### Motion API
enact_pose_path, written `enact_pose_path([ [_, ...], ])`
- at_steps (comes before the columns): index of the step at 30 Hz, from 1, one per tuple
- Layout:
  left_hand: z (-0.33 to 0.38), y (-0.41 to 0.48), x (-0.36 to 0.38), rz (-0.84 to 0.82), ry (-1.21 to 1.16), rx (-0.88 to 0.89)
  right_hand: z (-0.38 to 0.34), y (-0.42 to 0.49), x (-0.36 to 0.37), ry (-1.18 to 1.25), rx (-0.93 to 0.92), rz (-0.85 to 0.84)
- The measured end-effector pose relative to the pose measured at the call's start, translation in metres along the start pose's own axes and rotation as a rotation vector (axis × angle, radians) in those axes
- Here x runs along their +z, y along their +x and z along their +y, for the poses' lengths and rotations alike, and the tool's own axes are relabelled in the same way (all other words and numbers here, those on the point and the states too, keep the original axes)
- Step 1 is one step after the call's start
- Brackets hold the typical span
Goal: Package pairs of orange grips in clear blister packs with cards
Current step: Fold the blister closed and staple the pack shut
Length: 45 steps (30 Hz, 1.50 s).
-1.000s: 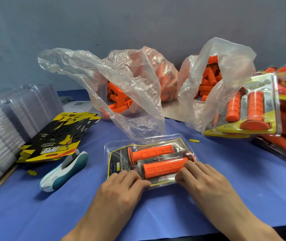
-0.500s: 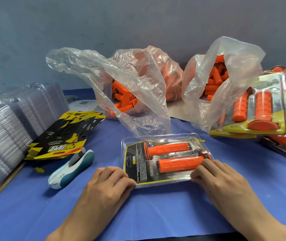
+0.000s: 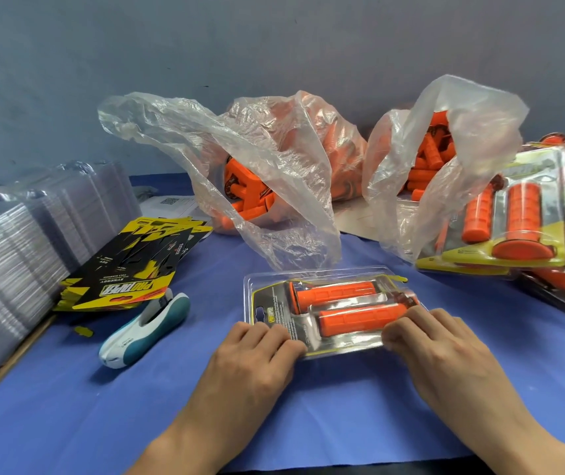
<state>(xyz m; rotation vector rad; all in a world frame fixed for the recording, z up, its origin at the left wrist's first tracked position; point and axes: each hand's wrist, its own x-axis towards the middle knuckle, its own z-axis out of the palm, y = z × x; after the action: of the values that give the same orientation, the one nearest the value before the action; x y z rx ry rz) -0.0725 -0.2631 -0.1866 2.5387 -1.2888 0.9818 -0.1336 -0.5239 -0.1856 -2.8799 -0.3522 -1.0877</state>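
At the lower centre of the frame a clear blister pack [image 3: 312,279] is laid flat on the blue table [image 3: 308,423], its long axis running left to right, with two orange grips [image 3: 336,294] inside lying the same way, the upper one's flange pointing left. Its near edge is gripped at the left corner by the curled left hand [image 3: 253,358] and at the right by the curled right hand [image 3: 435,344]. "PRO TAPER" and "SYNERGY" are read upside down on the card stack [image 3: 130,269] at centre left; the pack's own print is too small to read.
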Motion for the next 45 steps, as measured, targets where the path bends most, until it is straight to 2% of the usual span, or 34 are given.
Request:
enact_pose_path([
  [6,0.023,0.005,-0.004,0.102,0.0,0.027,-0.025,0.001,0.013,0.089,-0.186,-0.006],
  [9,0.02,0.001,-0.008,0.15,-0.05,0.061,-0.03,0.006,0.013,0.183,-0.187,-0.025],
  [14,-0.012,-0.01,-0.015,0.061,-0.142,0.15,-0.032,0.013,0.008,0.39,-0.195,-0.079],
  [18,-0.035,-0.015,-0.017,0.032,-0.166,0.1,-0.027,0.014,0.003,0.506,-0.154,-0.103],
  [22,-0.025,-0.017,-0.02,0.03,-0.175,0.063,-0.019,0.01,0.006,0.396,-0.201,-0.083],
  [24,-0.019,-0.016,-0.023,0.051,-0.161,0.084,-0.021,0.008,0.006,0.244,-0.231,-0.046],
  [26,-0.011,-0.013,-0.023,0.085,-0.138,0.119,-0.036,0.007,0.006,0.22,-0.252,-0.001],
  [30,0.001,-0.011,-0.019,0.087,-0.165,0.188,-0.064,0.008,0.008,0.362,-0.337,-0.012],
  [35,-0.027,-0.015,-0.015,0.013,-0.187,0.104,-0.051,0.012,0.003,0.608,-0.229,-0.08],
  [37,-0.034,-0.015,-0.015,-0.017,-0.164,0.086,-0.045,0.011,0.005,0.641,-0.251,-0.106],
  [41,-0.033,-0.014,-0.019,0.024,-0.108,0.132,-0.031,0.012,0.006,0.524,-0.312,-0.084],
  [43,-0.024,-0.013,-0.022,0.075,-0.091,0.15,-0.022,0.014,0.004,0.413,-0.294,-0.038],
  [45,-0.01,-0.011,-0.02,0.118,-0.085,0.18,-0.01,0.015,0.002,0.315,-0.281,-0.069],
])
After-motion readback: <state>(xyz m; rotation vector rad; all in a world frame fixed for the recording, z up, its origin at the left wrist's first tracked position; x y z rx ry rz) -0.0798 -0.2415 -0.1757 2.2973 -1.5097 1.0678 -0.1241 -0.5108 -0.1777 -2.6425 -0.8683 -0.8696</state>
